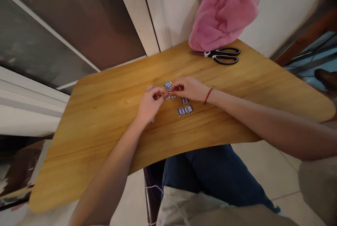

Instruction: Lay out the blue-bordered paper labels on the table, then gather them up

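Note:
My left hand and my right hand meet over the middle of the table, each with thumb and fingertips pinched together. Between the fingertips is a small blue-and-white printed piece, flat like a sticker or cut-out; the fingers partly cover it. Just beyond them a similar piece lies on the wood. Under my right hand another piece shows in part, and a fuller one lies nearer to me. My left wrist half hides one more piece.
Black-handled scissors lie near the table's back edge, blades toward the left. A pink plush cloth is heaped behind them against the wall. The wooden table has rounded corners, with a sliding glass door beyond it.

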A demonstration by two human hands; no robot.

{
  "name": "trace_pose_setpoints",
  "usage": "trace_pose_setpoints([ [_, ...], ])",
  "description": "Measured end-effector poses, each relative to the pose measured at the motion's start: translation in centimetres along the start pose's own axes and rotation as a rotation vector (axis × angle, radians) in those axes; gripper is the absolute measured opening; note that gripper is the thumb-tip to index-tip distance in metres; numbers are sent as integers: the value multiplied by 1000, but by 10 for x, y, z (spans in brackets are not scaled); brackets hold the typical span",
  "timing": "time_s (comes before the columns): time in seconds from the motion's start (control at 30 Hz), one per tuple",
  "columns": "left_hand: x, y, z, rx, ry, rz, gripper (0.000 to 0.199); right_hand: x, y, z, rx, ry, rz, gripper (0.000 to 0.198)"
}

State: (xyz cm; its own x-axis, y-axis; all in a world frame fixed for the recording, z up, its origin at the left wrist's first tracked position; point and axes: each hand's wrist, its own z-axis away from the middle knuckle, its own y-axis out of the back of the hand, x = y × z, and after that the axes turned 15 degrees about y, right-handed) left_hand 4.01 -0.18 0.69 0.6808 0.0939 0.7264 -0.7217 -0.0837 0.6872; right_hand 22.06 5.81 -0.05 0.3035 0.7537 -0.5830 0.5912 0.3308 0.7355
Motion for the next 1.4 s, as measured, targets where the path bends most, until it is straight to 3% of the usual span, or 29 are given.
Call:
trace_pose_setpoints([
  [0.2,-2,-14,-19,-172,101,126,5,9,7,-1,-64,-70,120,27],
  [0.43,-4,-16,-23,-161,92,154,7,12,6,1,-79,-48,203,26],
  [0.8,2,-14,-18,-140,59,2,11,14,3,3,-55,-24,231,23],
  [0.9,8,-9,-29,-94,95,-12,13,14,4,2,7,-91,149,24],
  [1.03,18,-3,-56,-11,104,-104,21,16,9,1,237,-171,55,31],
  [1.13,26,-4,-73,-136,131,-250,27,18,13,2,355,-201,17,33],
  [1.23,32,-6,-83,-249,154,-370,25,19,13,2,379,-210,37,32],
  [1.4,33,-9,-88,-187,187,-426,32,18,7,-1,296,-239,143,28],
])
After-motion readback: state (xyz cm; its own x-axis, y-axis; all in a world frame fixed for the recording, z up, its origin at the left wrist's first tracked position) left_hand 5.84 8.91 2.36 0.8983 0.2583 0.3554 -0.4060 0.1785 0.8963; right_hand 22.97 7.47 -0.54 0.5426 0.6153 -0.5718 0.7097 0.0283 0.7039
